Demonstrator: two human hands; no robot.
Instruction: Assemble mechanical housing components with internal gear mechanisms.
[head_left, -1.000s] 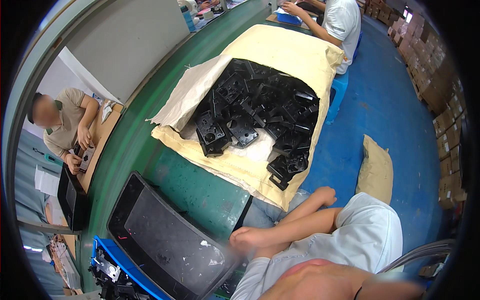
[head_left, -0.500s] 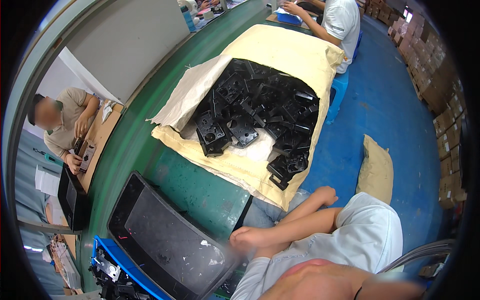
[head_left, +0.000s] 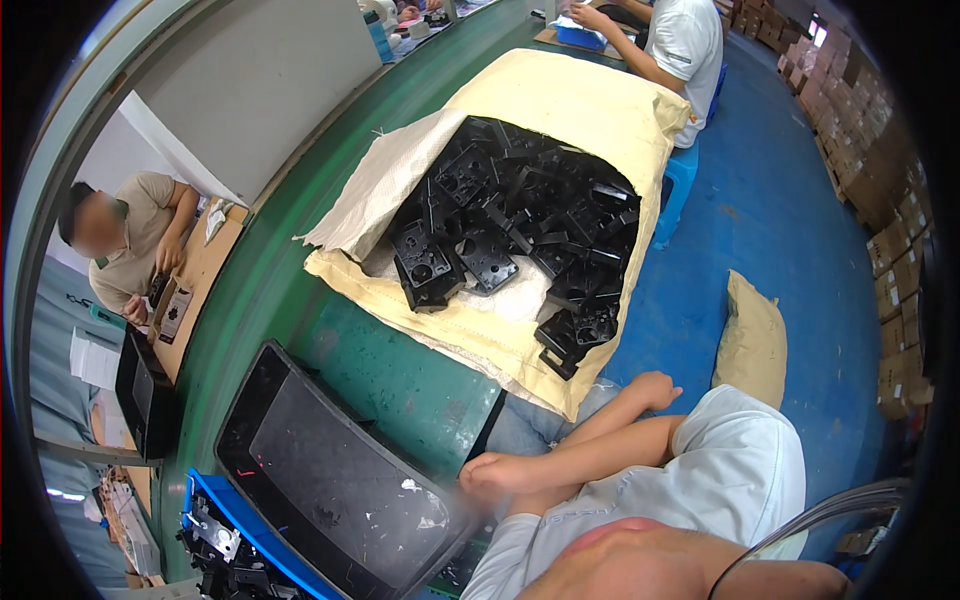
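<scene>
My forearms lie crossed over my lap. My left hand (head_left: 655,390) is at the upper right of my legs, loosely curled with a finger poking out; nothing shows in it. My right hand (head_left: 497,473) rests to the left, beside the black tray, its fingers blurred and partly hidden. In front of my knees, a large yellow woven sack (head_left: 540,85) lies open on a green surface (head_left: 400,375). Many black molded plastic parts (head_left: 485,265) are heaped in its mouth. Both hands are apart from these parts. The black tray (head_left: 330,490) stands left of my lap.
A blue crate (head_left: 215,490) of black and metal parts stands lower left. One co-worker (head_left: 140,230) sits at a bench at left, another person (head_left: 685,45) on a blue stool (head_left: 678,185) beyond the sack. A filled yellow sack (head_left: 752,340) and stacked cartons (head_left: 900,320) are at right.
A finger of my left hand now sticks out slightly more. The co-worker at left has shifted their hands over the part on the bench. My right hand, sack and tray stay put.
</scene>
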